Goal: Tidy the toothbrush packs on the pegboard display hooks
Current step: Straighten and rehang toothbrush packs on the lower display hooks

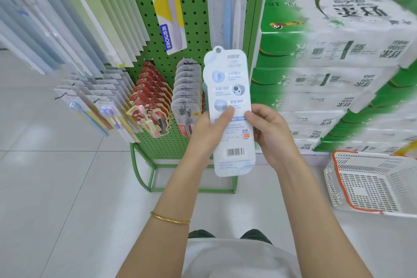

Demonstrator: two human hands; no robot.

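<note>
My left hand (209,128) and right hand (268,133) pinch the pale blue toothbrush pack (226,79) at its middle, thumbs on its printed back and fingers curled behind. It stands upright, hang hole at twelve o'clock, in front of the green pegboard (196,18). Grey packs (187,88) and red packs (153,95) hang at nine o'clock. A white basket (370,185) sits at four o'clock.
</note>
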